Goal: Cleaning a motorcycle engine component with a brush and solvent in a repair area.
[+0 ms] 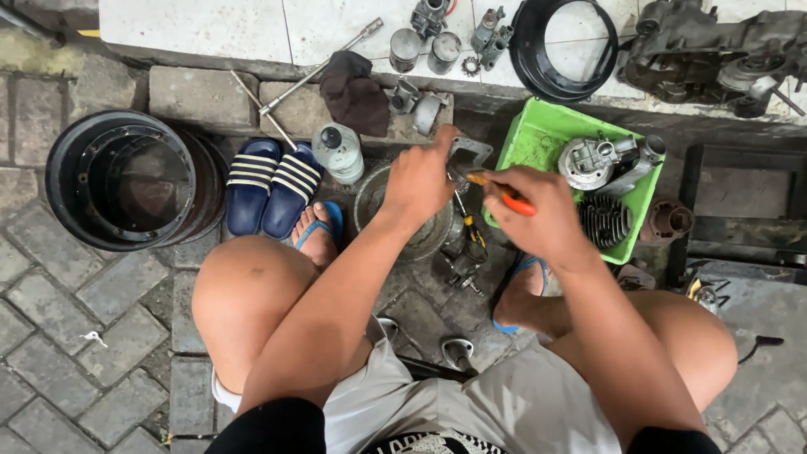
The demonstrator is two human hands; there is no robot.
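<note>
Left hand [420, 178]: fingers curled, we grip a flat grey metal plate [467, 153] by its near edge, held up over the metal bowl [402, 220].
Right hand [538, 214]: closed tight round an orange-handled tool [503, 193]; tip points to 10 o'clock, touching the plate's lower edge.
Plate: just above centre of view, between both hands, approx. 12 o'clock from our knees.
Bowl: under left wrist, on the paving, w/ small engine bits [464, 252] beside it at 3 o'clock.
Green tray [538, 139]: 2 o'clock from right hand, holds a carburettor [598, 160] & a finned cylinder [605, 222].
Sandals [271, 187]: blue striped pair, 9 o'clock from bowl.
Black wheel rim [126, 178]: far 9 o'clock.
Plastic bottle [339, 151]: next to sandals, 11 o'clock from bowl.
Ledge [210, 25]: 12 o'clock, w/ cross wrench [319, 67], dark rag [355, 91], black ring [561, 46], engine case [714, 50].
</note>
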